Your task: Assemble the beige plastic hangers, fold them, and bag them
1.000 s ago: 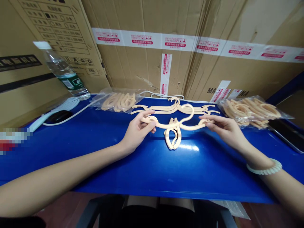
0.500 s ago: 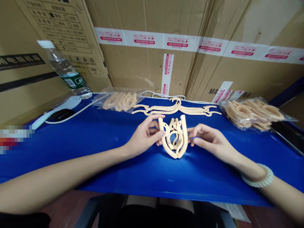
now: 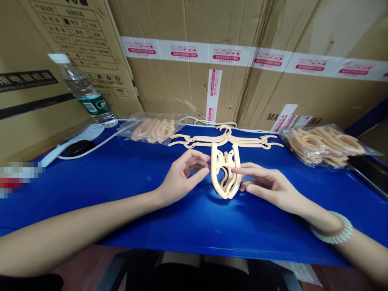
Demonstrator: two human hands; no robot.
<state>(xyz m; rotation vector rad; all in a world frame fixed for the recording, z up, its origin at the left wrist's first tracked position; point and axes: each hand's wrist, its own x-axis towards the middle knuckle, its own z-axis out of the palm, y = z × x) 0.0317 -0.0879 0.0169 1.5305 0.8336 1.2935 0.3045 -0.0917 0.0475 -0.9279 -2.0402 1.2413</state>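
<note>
A beige folding clothes hanger (image 3: 214, 171), its arms folded up into a narrow V, is between my hands over the blue tabletop (image 3: 188, 226). My right hand (image 3: 266, 184) grips its right arm, with the index finger across the front and the thumb low beside it. On the other side, my left hand (image 3: 184, 173) has its fingers loosely curved and thumb apart, the tips close by the left arm; whether they touch it I cannot tell. Just behind lie unfolded beige hangers (image 3: 206, 141), spread flat with their hooks pointing away from me.
Clear bags of folded hangers lie back left (image 3: 154, 129) and right (image 3: 324, 143). A water bottle (image 3: 91, 97) stands at the left, near a black oval object (image 3: 79, 148) and white cable (image 3: 100, 151). Cardboard boxes (image 3: 188, 85) wall the back. A dark flat device (image 3: 368, 173) lies right.
The folded hanger's arms have come closer together and its left side has shifted right. My left fingers have come off its left arm, while my right hand has closed on the right arm.
</note>
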